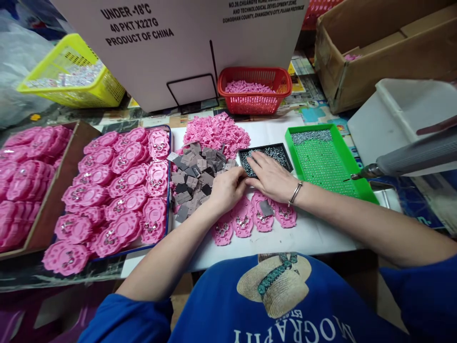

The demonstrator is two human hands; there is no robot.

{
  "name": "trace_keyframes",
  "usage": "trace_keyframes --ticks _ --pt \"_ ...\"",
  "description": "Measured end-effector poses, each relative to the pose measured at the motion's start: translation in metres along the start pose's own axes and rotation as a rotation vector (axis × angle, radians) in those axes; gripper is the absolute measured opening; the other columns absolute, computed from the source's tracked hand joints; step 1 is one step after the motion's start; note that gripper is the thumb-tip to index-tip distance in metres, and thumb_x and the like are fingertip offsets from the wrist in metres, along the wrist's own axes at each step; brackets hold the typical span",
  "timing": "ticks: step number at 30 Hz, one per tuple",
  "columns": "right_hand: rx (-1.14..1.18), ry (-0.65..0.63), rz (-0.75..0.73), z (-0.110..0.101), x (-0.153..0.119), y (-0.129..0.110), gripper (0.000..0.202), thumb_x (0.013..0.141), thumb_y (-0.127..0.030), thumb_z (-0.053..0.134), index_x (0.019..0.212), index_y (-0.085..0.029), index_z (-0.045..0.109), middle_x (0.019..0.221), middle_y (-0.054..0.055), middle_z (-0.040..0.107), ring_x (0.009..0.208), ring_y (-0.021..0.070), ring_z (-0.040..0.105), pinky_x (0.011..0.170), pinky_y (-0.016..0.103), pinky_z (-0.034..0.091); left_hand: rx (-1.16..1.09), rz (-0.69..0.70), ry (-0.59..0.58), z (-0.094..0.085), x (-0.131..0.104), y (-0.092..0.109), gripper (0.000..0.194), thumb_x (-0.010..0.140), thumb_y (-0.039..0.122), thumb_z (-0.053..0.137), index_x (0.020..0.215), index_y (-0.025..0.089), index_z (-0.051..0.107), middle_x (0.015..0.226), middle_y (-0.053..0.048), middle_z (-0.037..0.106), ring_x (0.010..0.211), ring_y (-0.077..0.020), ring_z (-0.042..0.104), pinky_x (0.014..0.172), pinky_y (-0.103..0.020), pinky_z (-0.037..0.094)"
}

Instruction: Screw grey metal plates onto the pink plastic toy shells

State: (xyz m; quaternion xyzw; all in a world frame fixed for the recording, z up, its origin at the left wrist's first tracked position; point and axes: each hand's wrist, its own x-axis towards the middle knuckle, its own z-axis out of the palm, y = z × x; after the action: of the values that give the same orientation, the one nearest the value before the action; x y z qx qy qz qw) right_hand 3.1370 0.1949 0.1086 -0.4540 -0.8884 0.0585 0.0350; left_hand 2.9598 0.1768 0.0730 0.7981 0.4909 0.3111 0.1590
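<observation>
Nearest, four pink shells (254,218) in a row on the white board (303,236), one bearing a grey square. Just above them, left hand (228,189) curled, fingertips hidden, whether pinching anything cannot be told; touching the edge of the grey squares pile (194,178). Right hand (272,178) flat, fingers (254,162) pressed together, reaching into the black screw tray (276,152). Left of the board, blue tray (169,190) heaped with pink shells. Right, green tray (357,183) and powered screwdriver (371,170). Behind, loose pink pieces (217,131), then red basket (255,90), yellow basket (71,71), white carton (178,47)
</observation>
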Motion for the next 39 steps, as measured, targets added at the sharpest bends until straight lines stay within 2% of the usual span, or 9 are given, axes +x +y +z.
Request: trace_keyframes --ticks 6,13,17,21,26,32,35,37,39 --pt "-0.037 -0.086 -0.077 -0.001 0.003 0.015 0.079 0.098 -0.059 0.039 0.155 -0.004 0.032 0.164 0.019 0.02 0.154 0.032 0.018 0.128 0.05 0.022 -0.025 0.002 0.018 0.0 0.0 0.002 0.009 0.088 0.02 0.06 0.08 0.019 0.058 0.078 -0.002 0.066 0.071 -0.0157 0.059 0.066 -0.026 0.04" --pt "-0.111 -0.12 0.138 -0.018 -0.025 0.028 0.088 0.096 -0.063 0.039 0.153 0.003 0.033 0.162 0.025 0.023 0.153 0.0361 0.021 0.127 0.051 0.024 -0.015 -0.003 0.008 -0.001 0.0 0.003 0.012 0.09 0.022 0.06 0.079 0.018 0.058 0.077 -0.002 0.065 0.069 -0.0151 0.057 0.065 -0.027 0.038" --pt "-0.17 -0.095 0.166 -0.018 -0.032 0.03 0.096 0.093 -0.068 0.041 0.152 0.007 0.032 0.16 0.03 0.021 0.152 0.0397 0.02 0.128 0.055 0.019 -0.014 -0.01 0.009 -0.001 0.0 0.003 0.011 0.09 0.022 0.061 0.08 0.018 0.059 0.078 -0.002 0.066 0.07 -0.0152 0.057 0.066 -0.027 0.038" --pt "-0.098 -0.128 0.107 -0.009 -0.028 0.015 0.1 0.091 -0.073 0.038 0.154 0.004 0.028 0.162 0.028 0.014 0.154 0.0375 0.014 0.128 0.053 0.017 -0.041 0.002 0.02 0.0 0.0 0.003 0.011 0.089 0.021 0.061 0.079 0.018 0.058 0.076 -0.001 0.065 0.068 -0.0144 0.056 0.066 -0.026 0.038" --pt "0.016 -0.177 -0.065 -0.004 -0.018 -0.004 0.096 0.095 -0.071 0.032 0.156 0.002 0.023 0.164 0.023 0.008 0.156 0.0328 0.006 0.129 0.051 0.016 -0.067 0.01 0.034 0.0 0.0 0.001 0.012 0.089 0.02 0.061 0.077 0.018 0.057 0.073 0.0 0.063 0.065 -0.0133 0.053 0.064 -0.025 0.037" --pt "-0.023 -0.215 -0.116 -0.02 -0.028 0.03 0.086 0.096 -0.066 0.037 0.155 -0.003 0.031 0.164 0.019 0.019 0.154 0.0312 0.021 0.127 0.048 0.024 -0.042 0.004 0.017 0.0 0.0 0.002 0.011 0.089 0.021 0.062 0.079 0.018 0.058 0.075 -0.001 0.064 0.067 -0.0141 0.056 0.065 -0.026 0.038" --pt "-0.1 -0.149 -0.094 -0.034 -0.034 0.045 0.067 0.1 -0.052 0.04 0.149 -0.006 0.042 0.157 0.02 0.037 0.146 0.0333 0.036 0.118 0.05 0.036 -0.018 -0.01 0.003 -0.001 0.0 0.003 0.012 0.09 0.022 0.062 0.079 0.018 0.058 0.076 -0.001 0.065 0.069 -0.0149 0.056 0.065 -0.027 0.037" --pt "-0.191 -0.064 -0.048 -0.042 -0.034 0.049 0.045 0.101 -0.036 0.041 0.134 -0.01 0.057 0.139 0.019 0.058 0.127 0.0322 0.053 0.101 0.047 0.044 -0.014 -0.017 0.003 -0.001 0.0 0.004 0.012 0.089 0.022 0.062 0.079 0.018 0.058 0.076 -0.001 0.065 0.069 -0.0149 0.057 0.065 -0.027 0.037" --pt "-0.297 -0.015 0.023 -0.048 -0.031 0.049 0.029 0.098 -0.025 0.043 0.109 -0.015 0.067 0.111 0.015 0.069 0.106 0.0298 0.06 0.086 0.043 0.042 -0.013 -0.019 0.002 -0.002 0.0 0.004 0.012 0.09 0.022 0.062 0.079 0.018 0.058 0.076 -0.001 0.065 0.069 -0.015 0.057 0.065 -0.027 0.038"
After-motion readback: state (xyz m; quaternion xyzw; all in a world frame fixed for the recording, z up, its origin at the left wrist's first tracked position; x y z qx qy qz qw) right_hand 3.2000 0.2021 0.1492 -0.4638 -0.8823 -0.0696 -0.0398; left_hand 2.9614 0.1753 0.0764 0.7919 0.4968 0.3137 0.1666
